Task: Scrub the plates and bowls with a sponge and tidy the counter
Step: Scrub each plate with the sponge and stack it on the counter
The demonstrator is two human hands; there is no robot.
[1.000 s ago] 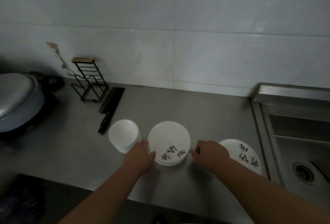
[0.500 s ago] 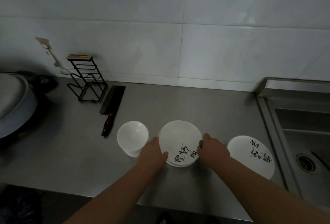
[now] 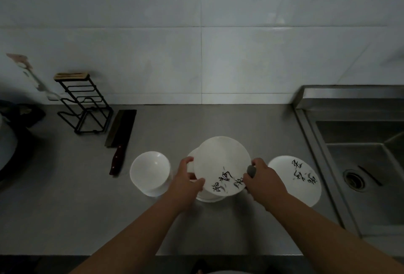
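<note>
A white plate with black brush writing [image 3: 220,164] is raised and tilted above a stack of white plates [image 3: 209,197] on the steel counter [image 3: 218,120]. My left hand [image 3: 185,178] pinches the plate's left rim, thumb on top. My right hand [image 3: 265,181] is at the plate's right rim with its fingers curled round a small grey thing, probably a sponge [image 3: 251,171]. To the left stand stacked white bowls [image 3: 150,171]. Another written plate [image 3: 295,178] lies flat to the right.
A cleaver [image 3: 120,136] lies left of the bowls, beside a black wire rack [image 3: 85,107]. A dark lidded pan [image 3: 6,147] sits at the far left. The steel sink [image 3: 360,164] with its drain is on the right. The counter's front edge runs below my arms.
Both hands closed in on the top plate of the middle stack and raised it off the stack, tilting it. The view shifted, so everything sits further right and nearer.
</note>
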